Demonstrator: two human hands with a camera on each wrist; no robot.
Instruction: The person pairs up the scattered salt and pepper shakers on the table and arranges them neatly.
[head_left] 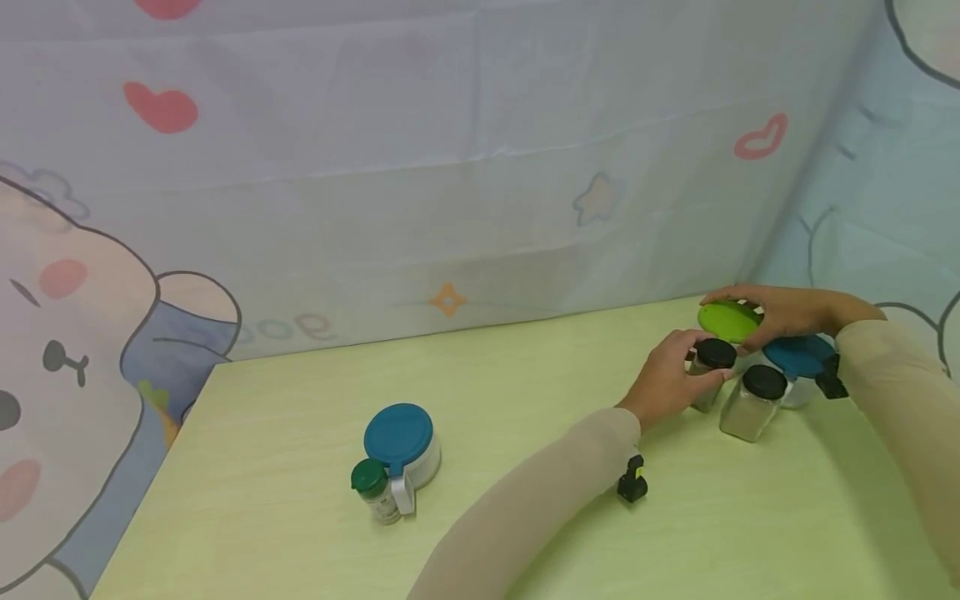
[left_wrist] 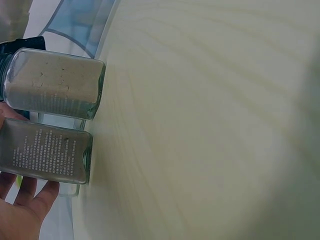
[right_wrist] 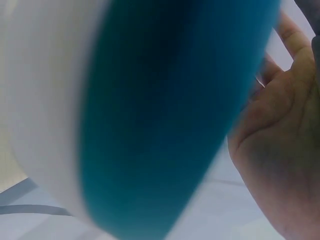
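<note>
My left hand (head_left: 666, 382) grips a black-lidded glass spice jar (head_left: 714, 357), thumb and fingers on either side near its top. In the left wrist view that jar (left_wrist: 45, 152) shows printed text and a greyish powder. Beside it stands a second black-lidded spice jar (head_left: 752, 406) with pale tan powder. My right hand (head_left: 798, 312) holds a green lid (head_left: 727, 322) at its edges; whatever is under the lid is mostly hidden. Below the right wrist sits a white container with a blue lid (head_left: 801, 357), which fills much of the right wrist view, blurred.
Farther left on the pale table (head_left: 262, 467) stand another white, blue-lidded container (head_left: 400, 436) with a handle and a small green-capped shaker (head_left: 377, 492) close against it. A printed cloth (head_left: 375, 167) hangs behind the table and along the right side.
</note>
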